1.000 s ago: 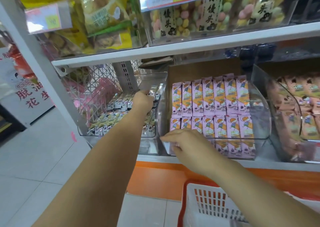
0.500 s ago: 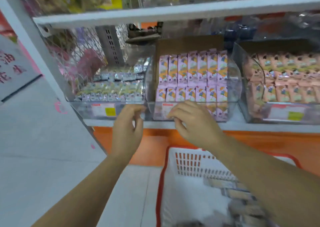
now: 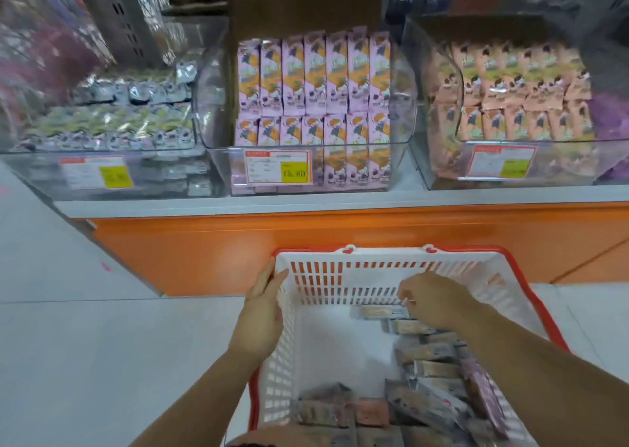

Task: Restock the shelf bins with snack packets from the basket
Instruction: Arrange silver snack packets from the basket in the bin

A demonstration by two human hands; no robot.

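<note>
Lower centre: left hand flat against the left wall of the white basket, fingers straight, thumb over the rim. Right hand inside the basket, fingers curled above snack packets; grip cannot be told. Shelf bins across the upper frame.

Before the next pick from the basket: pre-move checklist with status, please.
1. Steady basket: ok, left hand rests against its left wall.
2. Stock present: ok, packets lie along its right side and near end.
3. Grip by right hand: cannot tell; fingers curl over the far packets, contact blurred.
4. Room in middle bin: not ok; purple packets look packed full across.
5. Room in left bin: ok; silver packets lie low, likely space above.
6. Packet matches bin: cannot tell, print blurred.
</note>
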